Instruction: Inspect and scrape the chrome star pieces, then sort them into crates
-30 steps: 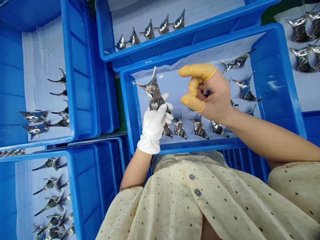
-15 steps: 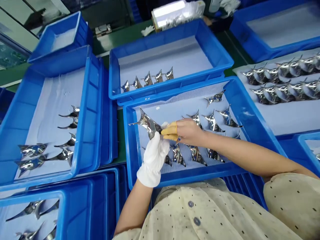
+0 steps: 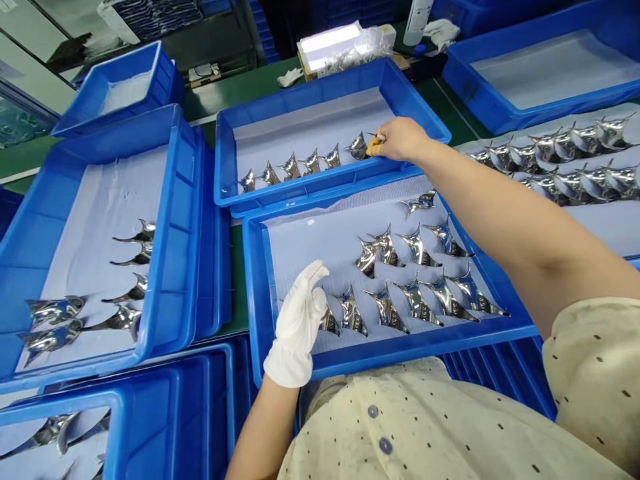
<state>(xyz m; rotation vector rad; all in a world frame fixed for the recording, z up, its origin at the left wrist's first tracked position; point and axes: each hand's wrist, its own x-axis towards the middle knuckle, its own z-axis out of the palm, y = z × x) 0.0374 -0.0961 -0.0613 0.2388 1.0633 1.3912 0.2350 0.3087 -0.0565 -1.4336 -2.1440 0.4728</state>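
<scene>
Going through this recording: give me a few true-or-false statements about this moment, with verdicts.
1. The white-gloved left hand grips a metal part. False: it is raised and empty, above the near blue tray.
2. The right hand wears yellow finger cots. True.
3. The right hand touches the end chrome part of the row in the far blue tray. True.
4. The chrome parts in the near blue tray lie on bare plastic. False: they lie on a pale sheet.

The head camera looks forward and down, close above blue trays (image 3: 400, 353); the far edge seems soft.
</scene>
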